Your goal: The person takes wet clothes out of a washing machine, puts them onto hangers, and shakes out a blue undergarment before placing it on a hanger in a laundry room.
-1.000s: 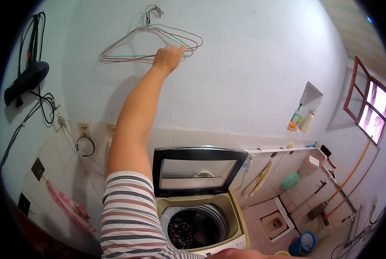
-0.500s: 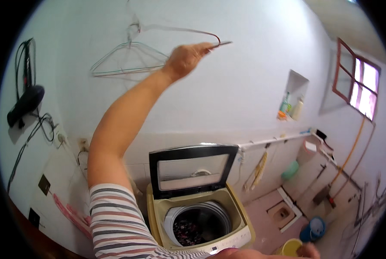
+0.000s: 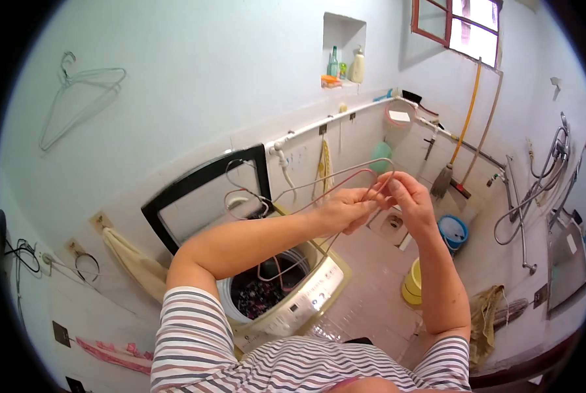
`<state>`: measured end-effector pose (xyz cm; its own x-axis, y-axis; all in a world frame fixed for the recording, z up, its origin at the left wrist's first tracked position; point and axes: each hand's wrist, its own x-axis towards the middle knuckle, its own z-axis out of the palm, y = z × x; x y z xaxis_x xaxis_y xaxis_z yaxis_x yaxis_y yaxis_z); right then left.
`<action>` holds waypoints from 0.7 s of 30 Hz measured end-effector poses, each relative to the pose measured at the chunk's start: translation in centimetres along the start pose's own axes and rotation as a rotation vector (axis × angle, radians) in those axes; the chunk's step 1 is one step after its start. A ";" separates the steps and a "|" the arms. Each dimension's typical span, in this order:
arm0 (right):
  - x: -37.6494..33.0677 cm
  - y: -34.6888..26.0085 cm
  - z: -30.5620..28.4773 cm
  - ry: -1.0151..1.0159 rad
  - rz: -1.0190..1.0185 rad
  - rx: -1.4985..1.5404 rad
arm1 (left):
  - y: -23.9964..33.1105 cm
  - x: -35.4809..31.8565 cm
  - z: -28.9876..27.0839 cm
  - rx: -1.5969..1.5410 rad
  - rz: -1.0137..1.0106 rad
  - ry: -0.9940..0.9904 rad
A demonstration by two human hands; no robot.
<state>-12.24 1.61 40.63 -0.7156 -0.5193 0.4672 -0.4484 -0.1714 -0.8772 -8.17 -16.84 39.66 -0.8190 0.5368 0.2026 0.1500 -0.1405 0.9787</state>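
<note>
Both hands meet in front of me, over the right side of an open-topped washing machine (image 3: 335, 281). My left hand (image 3: 348, 211) is closed around thin wire hangers (image 3: 329, 178), at least one pale and one red. Right beside it, my right hand (image 3: 407, 196) pinches the bent ends of the same hangers. Their hooks (image 3: 239, 164) point left, in front of the raised black-framed lid (image 3: 158, 209). Dark, patterned clothes (image 3: 260, 296) lie in the drum below. How many hangers I hold is hard to tell, because the wires overlap.
Another wire hanger (image 3: 76, 78) hangs on the left wall. A white pipe (image 3: 319, 123) runs along the wall under a niche with bottles (image 3: 333, 64). To the right are a yellow bucket (image 3: 412, 285), a blue bucket (image 3: 451, 230), a floor toilet (image 3: 390, 224) and a mop (image 3: 443, 180).
My left hand has come down from the wall hangers and now holds some in front of me. My right hand has risen from the lower edge to join it. The view has swung right and down.
</note>
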 end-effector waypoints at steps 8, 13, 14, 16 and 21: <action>-1.6 3.9 0.7 -0.126 0.276 -0.197 | -8.9 -3.1 0.8 0.278 -0.165 0.156; -2.4 12.6 3.9 -0.083 0.552 0.088 | -16.4 -7.6 -2.2 0.769 -0.117 0.358; -2.7 14.1 4.9 -0.110 0.568 0.087 | -16.3 -8.5 -1.9 0.755 -0.130 0.383; -3.7 16.5 6.9 -0.041 0.616 0.210 | -16.2 -10.5 -1.1 0.957 -0.342 0.396; -4.1 19.6 8.2 0.062 0.639 0.190 | -20.6 -15.9 -1.2 0.938 -0.081 0.738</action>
<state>-13.75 -6.49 20.60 -0.8413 -0.5193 -0.1499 0.1719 0.0059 -0.9851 1.09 -23.48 16.27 -0.9190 -0.1346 0.3705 0.1773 0.6984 0.6934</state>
